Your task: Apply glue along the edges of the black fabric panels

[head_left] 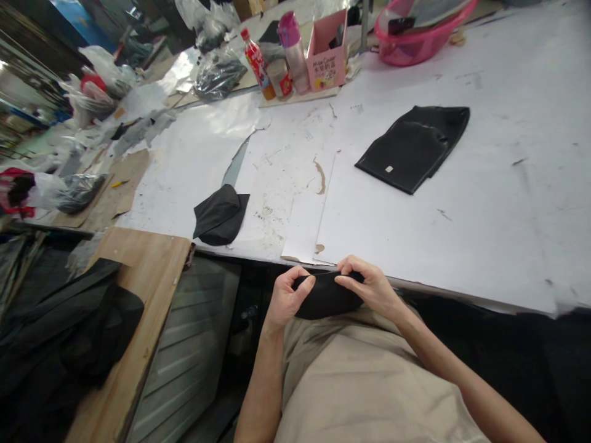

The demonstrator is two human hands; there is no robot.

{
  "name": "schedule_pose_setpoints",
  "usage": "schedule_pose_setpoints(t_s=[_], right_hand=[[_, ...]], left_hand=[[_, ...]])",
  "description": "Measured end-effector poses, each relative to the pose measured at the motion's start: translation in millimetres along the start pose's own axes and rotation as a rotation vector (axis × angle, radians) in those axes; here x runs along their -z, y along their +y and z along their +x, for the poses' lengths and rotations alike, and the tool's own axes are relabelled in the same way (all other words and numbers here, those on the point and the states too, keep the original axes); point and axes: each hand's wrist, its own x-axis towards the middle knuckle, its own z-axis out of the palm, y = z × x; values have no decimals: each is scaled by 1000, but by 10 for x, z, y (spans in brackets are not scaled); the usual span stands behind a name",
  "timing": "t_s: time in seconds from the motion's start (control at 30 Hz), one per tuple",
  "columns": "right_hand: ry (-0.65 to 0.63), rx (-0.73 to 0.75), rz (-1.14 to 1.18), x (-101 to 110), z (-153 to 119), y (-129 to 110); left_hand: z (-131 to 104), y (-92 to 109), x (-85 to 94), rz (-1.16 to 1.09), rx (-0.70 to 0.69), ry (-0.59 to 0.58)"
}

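Note:
Both of my hands grip a black piece of material [325, 296] at the table's front edge, close to my body. My left hand [290, 296] pinches its left end between thumb and fingers. Its right end is pinched by my right hand [365, 284]. The piece hangs down between them over my beige clothing. On the white-covered table [369, 227], a folded black piece [221, 215] lies to the left. Farther right lies a larger flat black piece [415, 147] with a small white mark.
A red-labelled bottle [257, 61], a jar [279, 80], a purple-lidded bottle [293, 52] and a pink box [327, 58] stand at the back. Right of them is a pink basin [406, 46]. Black fabric [69, 332] covers part of a wooden board [138, 258] at left.

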Motion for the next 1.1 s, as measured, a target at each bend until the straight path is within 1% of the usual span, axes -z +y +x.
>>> schedule_pose_setpoints(t_s=[0.13, 0.23, 0.3, 0.37, 0.47, 0.67, 0.9, 1.1], right_hand=[[-63, -30, 3, 127, 10, 39], [-140, -85, 118, 200, -24, 50], [-145, -144, 212, 200, -49, 58], [-112, -181, 260, 170, -64, 66], [-51, -200, 271, 113, -67, 72], [50, -183, 212, 53, -61, 82], [111, -187, 170, 7, -69, 65], [157, -212, 131, -37, -59, 23]], left_hand=[[20, -72, 85, -212, -17, 43], [28, -151, 111, -276, -6, 27], [25, -186, 104, -289, 1, 38], [20, -205, 93, -296, 9, 59], [13, -209, 85, -294, 17, 67], [1, -207, 93, -286, 26, 93], [-20, -247, 121, -289, 16, 75], [-25, -267, 130, -274, 22, 95]])
